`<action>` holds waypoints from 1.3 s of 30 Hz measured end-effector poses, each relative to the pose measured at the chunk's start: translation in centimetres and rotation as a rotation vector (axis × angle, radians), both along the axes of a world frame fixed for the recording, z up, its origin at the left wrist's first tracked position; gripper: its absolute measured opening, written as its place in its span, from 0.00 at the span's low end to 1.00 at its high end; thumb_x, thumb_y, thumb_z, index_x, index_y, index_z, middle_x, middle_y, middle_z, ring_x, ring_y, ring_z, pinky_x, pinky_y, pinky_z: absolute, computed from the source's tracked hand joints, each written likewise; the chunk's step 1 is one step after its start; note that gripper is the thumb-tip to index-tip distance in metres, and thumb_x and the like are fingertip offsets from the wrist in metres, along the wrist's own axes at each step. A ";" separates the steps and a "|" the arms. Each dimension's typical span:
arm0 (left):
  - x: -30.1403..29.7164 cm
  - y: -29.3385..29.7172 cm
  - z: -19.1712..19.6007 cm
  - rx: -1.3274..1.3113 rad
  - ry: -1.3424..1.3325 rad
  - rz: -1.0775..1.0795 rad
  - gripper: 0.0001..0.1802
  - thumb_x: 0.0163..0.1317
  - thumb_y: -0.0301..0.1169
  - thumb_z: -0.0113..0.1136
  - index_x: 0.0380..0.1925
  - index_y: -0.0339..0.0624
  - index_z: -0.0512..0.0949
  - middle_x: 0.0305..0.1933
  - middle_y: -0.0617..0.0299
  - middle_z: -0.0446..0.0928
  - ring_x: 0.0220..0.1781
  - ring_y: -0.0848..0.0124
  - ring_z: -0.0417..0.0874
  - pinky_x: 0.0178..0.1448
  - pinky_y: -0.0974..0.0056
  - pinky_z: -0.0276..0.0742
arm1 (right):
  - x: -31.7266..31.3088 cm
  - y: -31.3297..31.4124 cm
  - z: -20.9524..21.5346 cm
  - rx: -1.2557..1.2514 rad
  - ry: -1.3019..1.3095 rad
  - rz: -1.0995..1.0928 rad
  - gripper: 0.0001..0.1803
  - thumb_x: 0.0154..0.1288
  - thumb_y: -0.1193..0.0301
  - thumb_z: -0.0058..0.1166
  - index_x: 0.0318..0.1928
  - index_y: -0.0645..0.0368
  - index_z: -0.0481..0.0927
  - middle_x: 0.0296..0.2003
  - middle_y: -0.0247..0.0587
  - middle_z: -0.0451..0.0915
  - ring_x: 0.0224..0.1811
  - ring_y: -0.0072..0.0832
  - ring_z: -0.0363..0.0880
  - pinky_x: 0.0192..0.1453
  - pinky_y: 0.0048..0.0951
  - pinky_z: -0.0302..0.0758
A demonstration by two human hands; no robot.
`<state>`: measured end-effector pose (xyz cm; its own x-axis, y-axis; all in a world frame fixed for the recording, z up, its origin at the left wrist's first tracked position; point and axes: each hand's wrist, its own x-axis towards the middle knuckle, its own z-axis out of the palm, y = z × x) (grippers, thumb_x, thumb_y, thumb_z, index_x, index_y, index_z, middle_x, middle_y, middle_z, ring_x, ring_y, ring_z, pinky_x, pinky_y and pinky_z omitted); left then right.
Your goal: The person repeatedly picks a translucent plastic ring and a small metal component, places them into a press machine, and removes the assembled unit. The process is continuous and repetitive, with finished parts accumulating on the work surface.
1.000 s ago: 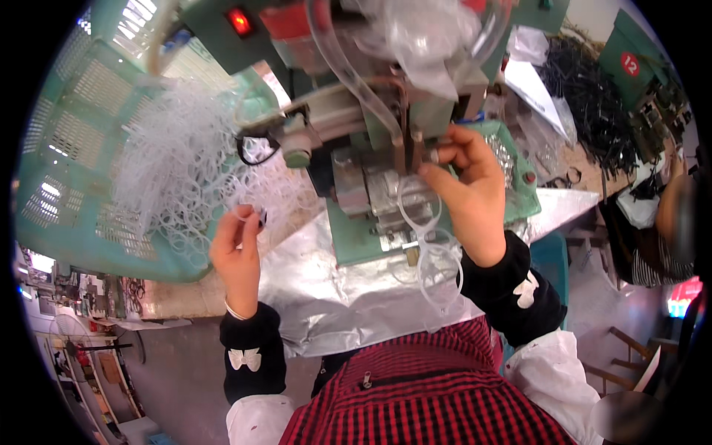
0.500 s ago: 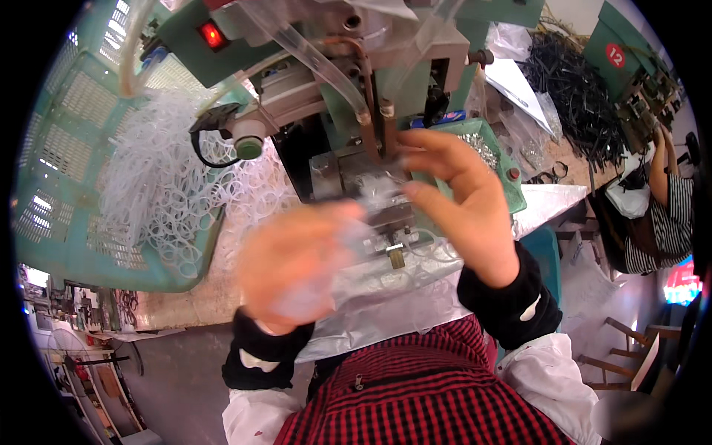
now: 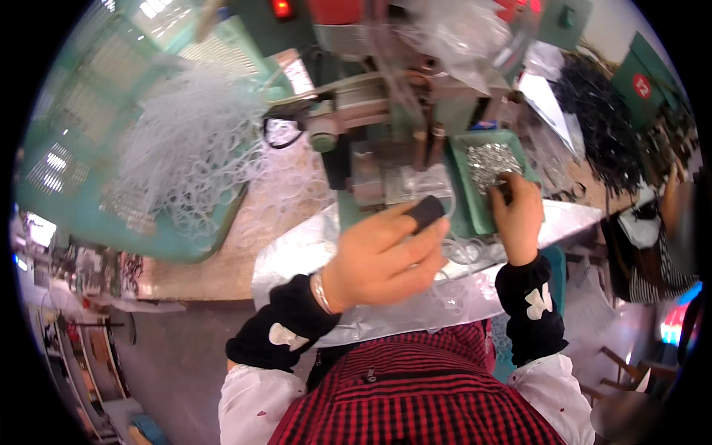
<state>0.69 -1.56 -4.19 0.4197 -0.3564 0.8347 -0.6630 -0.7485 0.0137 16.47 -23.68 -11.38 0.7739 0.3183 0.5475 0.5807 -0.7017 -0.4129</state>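
Observation:
My left hand (image 3: 386, 256) is in front of the machine's metal fixture (image 3: 404, 185), fingers curled inward, with a black cover (image 3: 426, 213) on one finger. A clear plastic loop (image 3: 449, 194) shows just beyond its fingertips; whether they grip it is hidden. My right hand (image 3: 519, 216) reaches into the green tray (image 3: 469, 196), thumb and finger drawn together at the small silvery metal pieces (image 3: 491, 162). Anything pinched there is too small to make out. Two copper-coloured rods (image 3: 429, 148) of the machine stand above the fixture.
A green basket (image 3: 185, 248) heaped with clear plastic rings (image 3: 189, 141) stands at the left, and more rings spill onto the table. Silvery sheeting (image 3: 293, 256) covers the front edge. Black strips (image 3: 597, 111) are piled at the far right, where another person (image 3: 660, 256) sits.
My right hand has left the machine's fixture for the metal pieces in the tray. My left hand has moved right, in front of the fixture. The whole view has shifted.

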 end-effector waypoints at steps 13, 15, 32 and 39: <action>-14.7 7.3 4.4 -0.550 -0.164 0.958 0.08 0.66 0.22 0.57 0.44 0.34 0.78 0.51 0.49 0.81 0.55 0.57 0.80 0.64 0.57 0.73 | 1.6 0.5 1.0 0.309 0.001 0.041 0.08 0.64 0.78 0.60 0.44 0.62 0.84 0.38 0.45 0.85 0.42 0.40 0.84 0.48 0.34 0.77; -12.7 9.7 5.6 -0.463 -0.055 0.995 0.03 0.63 0.21 0.61 0.36 0.35 0.81 0.48 0.51 0.82 0.49 0.55 0.80 0.61 0.57 0.74 | 2.1 1.3 1.7 0.244 -0.092 0.080 0.08 0.65 0.78 0.59 0.44 0.61 0.84 0.40 0.46 0.84 0.43 0.40 0.84 0.48 0.34 0.77; -9.6 18.9 -4.5 -0.745 0.541 1.008 0.14 0.55 0.22 0.68 0.43 0.42 0.84 0.30 0.67 0.67 0.33 0.73 0.68 0.40 0.66 0.68 | -3.1 -5.8 0.9 0.517 0.321 0.014 0.07 0.61 0.82 0.60 0.41 0.66 0.84 0.38 0.37 0.85 0.42 0.23 0.81 0.50 0.24 0.74; -3.3 14.1 -4.3 -1.085 0.472 0.542 0.05 0.70 0.27 0.61 0.42 0.38 0.79 0.37 0.68 0.75 0.35 0.79 0.72 0.39 0.73 0.69 | -1.8 7.0 8.4 0.787 0.393 0.497 0.20 0.56 0.81 0.62 0.51 0.66 0.78 0.36 0.36 0.83 0.41 0.22 0.80 0.52 0.23 0.74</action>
<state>-2.56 12.52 -8.45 0.6267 0.7098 0.3216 -0.0465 -0.3779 0.9247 14.63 -16.67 -2.97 0.8223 0.3120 0.4759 0.4567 0.1373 -0.8790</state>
